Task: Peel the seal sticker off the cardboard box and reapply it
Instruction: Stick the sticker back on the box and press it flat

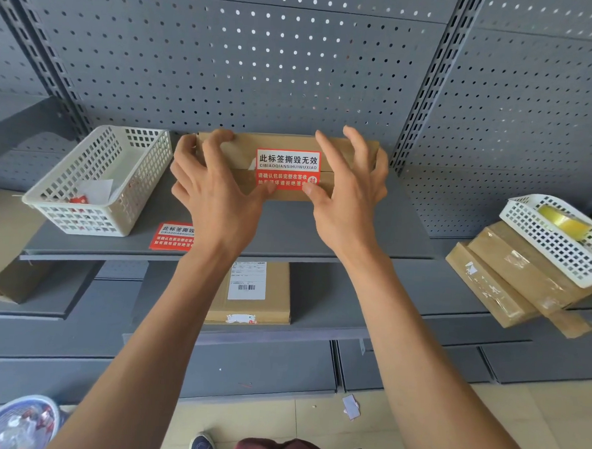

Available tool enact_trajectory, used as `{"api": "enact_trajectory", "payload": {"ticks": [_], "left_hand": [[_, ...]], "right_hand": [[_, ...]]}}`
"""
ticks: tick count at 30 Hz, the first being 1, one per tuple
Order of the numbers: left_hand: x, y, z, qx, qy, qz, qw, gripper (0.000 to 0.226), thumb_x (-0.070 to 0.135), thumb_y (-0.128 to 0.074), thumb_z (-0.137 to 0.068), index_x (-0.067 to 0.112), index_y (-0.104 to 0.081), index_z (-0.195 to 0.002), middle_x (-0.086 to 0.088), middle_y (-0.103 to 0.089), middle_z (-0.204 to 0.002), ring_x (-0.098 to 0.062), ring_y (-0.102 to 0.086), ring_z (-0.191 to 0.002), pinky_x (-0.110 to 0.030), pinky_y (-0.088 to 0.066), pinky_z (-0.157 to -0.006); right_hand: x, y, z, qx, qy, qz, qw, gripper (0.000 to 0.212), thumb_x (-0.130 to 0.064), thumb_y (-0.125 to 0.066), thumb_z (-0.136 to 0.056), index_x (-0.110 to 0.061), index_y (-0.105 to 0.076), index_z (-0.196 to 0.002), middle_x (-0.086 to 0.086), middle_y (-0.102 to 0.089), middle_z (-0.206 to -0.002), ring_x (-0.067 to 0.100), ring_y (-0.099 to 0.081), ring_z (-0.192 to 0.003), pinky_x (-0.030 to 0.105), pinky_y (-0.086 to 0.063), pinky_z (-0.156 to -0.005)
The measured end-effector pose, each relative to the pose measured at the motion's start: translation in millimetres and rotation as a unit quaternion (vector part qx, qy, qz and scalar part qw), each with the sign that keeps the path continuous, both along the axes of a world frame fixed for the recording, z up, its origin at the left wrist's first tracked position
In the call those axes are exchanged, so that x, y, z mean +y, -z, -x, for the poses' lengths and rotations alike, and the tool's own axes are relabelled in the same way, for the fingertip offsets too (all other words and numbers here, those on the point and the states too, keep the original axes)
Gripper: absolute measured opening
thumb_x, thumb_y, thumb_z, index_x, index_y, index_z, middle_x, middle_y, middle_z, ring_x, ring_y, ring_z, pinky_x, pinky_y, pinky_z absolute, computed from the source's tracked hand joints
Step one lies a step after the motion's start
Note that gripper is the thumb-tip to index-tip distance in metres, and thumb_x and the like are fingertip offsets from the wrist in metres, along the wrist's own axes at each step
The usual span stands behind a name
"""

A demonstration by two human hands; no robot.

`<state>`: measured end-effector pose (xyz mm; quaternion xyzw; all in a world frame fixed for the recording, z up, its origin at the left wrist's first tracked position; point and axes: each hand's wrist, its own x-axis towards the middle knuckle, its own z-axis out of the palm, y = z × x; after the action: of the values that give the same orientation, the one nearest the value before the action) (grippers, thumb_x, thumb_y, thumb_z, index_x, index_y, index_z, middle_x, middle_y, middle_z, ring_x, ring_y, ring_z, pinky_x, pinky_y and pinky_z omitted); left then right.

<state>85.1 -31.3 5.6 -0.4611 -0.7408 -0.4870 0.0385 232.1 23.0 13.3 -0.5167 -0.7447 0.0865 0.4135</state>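
Note:
A flat brown cardboard box (pixel 244 146) lies at the back of the grey shelf (pixel 287 237), against the pegboard. A red and white seal sticker (pixel 287 165) sits across its top edge and front face. My left hand (pixel 210 192) grips the box's left end, thumb pressing the sticker's lower left corner. My right hand (pixel 347 196) holds the right end, thumb on the sticker's lower right corner, fingers spread over the top.
A white basket (pixel 101 179) with paper scraps stands at the left. Spare red stickers (pixel 173 240) lie near the shelf's front edge. Another labelled box (pixel 249 294) rests on the lower shelf. Stacked boxes (pixel 511 280) and a basket (pixel 561 235) with tape sit at the right.

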Motion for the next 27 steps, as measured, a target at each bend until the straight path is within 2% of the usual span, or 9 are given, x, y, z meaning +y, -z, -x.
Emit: {"api": "enact_trajectory", "payload": {"ticks": [3,6,10,12,17,21,24,27], "left_hand": [[-1,3,3,0.014,0.009,0.015,1.000,0.089,0.032,-0.089,-0.068,0.024,-0.041,-0.142,-0.013,-0.028,-0.153,-0.034,-0.027,-0.143,-0.048,-0.029,-0.113],[-4,4,5,0.019,0.022,0.017,0.999,0.089,0.033,-0.088,-0.068,0.024,-0.041,-0.143,-0.014,-0.027,-0.154,-0.033,-0.027,-0.143,-0.047,-0.029,-0.112],[-6,0,4,-0.005,0.032,-0.008,0.999,0.078,0.043,-0.082,-0.072,0.028,-0.045,-0.139,-0.009,-0.030,-0.152,-0.029,-0.028,-0.142,-0.040,-0.026,-0.110],[-5,-2,3,-0.024,0.021,-0.026,0.999,0.067,0.041,-0.078,-0.077,0.030,-0.048,-0.136,-0.007,-0.031,-0.151,-0.025,-0.029,-0.142,-0.036,-0.024,-0.109],[-5,-1,5,-0.033,0.025,-0.021,0.999,0.071,0.027,-0.085,-0.075,0.031,-0.050,-0.137,-0.006,-0.030,-0.151,-0.024,-0.028,-0.143,-0.030,-0.017,-0.106],[-8,2,6,-0.016,0.035,-0.014,0.999,0.075,0.022,-0.086,-0.073,0.031,-0.049,-0.137,-0.008,-0.031,-0.151,-0.026,-0.029,-0.142,-0.032,-0.019,-0.106],[-11,2,3,-0.013,0.043,-0.013,0.999,0.078,0.033,-0.086,-0.070,0.031,-0.048,-0.139,-0.008,-0.030,-0.151,-0.025,-0.028,-0.142,-0.037,-0.024,-0.110],[-11,-1,-5,-0.027,0.021,-0.025,0.999,0.083,0.052,-0.085,-0.065,0.031,-0.048,-0.137,-0.008,-0.032,-0.149,-0.025,-0.029,-0.140,-0.045,-0.029,-0.111]], "right_hand": [[-1,2,-5,-0.022,-0.010,0.015,1.000,0.082,-0.010,-0.079,-0.079,-0.039,-0.044,-0.147,-0.006,-0.024,-0.160,0.040,-0.012,-0.145,0.057,-0.023,-0.109],[-1,2,-8,-0.039,-0.029,0.024,0.999,0.087,-0.008,-0.079,-0.076,-0.040,-0.042,-0.148,-0.007,-0.021,-0.162,0.040,-0.009,-0.146,0.056,-0.021,-0.110],[1,-4,-8,0.005,-0.035,0.016,0.999,0.063,-0.023,-0.073,-0.085,-0.040,-0.052,-0.141,-0.007,-0.028,-0.159,0.037,-0.012,-0.147,0.055,-0.023,-0.109],[0,-4,-6,0.027,-0.017,-0.001,0.999,0.056,-0.020,-0.070,-0.088,-0.040,-0.056,-0.138,-0.008,-0.033,-0.157,0.036,-0.017,-0.145,0.055,-0.025,-0.108],[-1,1,-9,-0.012,-0.016,-0.002,1.000,0.079,0.002,-0.071,-0.081,-0.040,-0.048,-0.144,-0.009,-0.028,-0.159,0.037,-0.016,-0.144,0.054,-0.026,-0.106],[-3,3,-14,-0.033,-0.029,0.007,0.999,0.086,0.006,-0.071,-0.077,-0.039,-0.046,-0.146,-0.009,-0.024,-0.161,0.038,-0.012,-0.146,0.054,-0.026,-0.106],[-2,2,-18,-0.033,-0.042,0.011,0.999,0.078,-0.007,-0.072,-0.082,-0.039,-0.045,-0.147,-0.009,-0.024,-0.161,0.038,-0.011,-0.147,0.056,-0.025,-0.107],[-3,1,-12,-0.003,-0.028,0.007,1.000,0.075,-0.040,-0.075,-0.080,-0.041,-0.043,-0.148,-0.009,-0.026,-0.159,0.037,-0.012,-0.147,0.055,-0.024,-0.108]]}}
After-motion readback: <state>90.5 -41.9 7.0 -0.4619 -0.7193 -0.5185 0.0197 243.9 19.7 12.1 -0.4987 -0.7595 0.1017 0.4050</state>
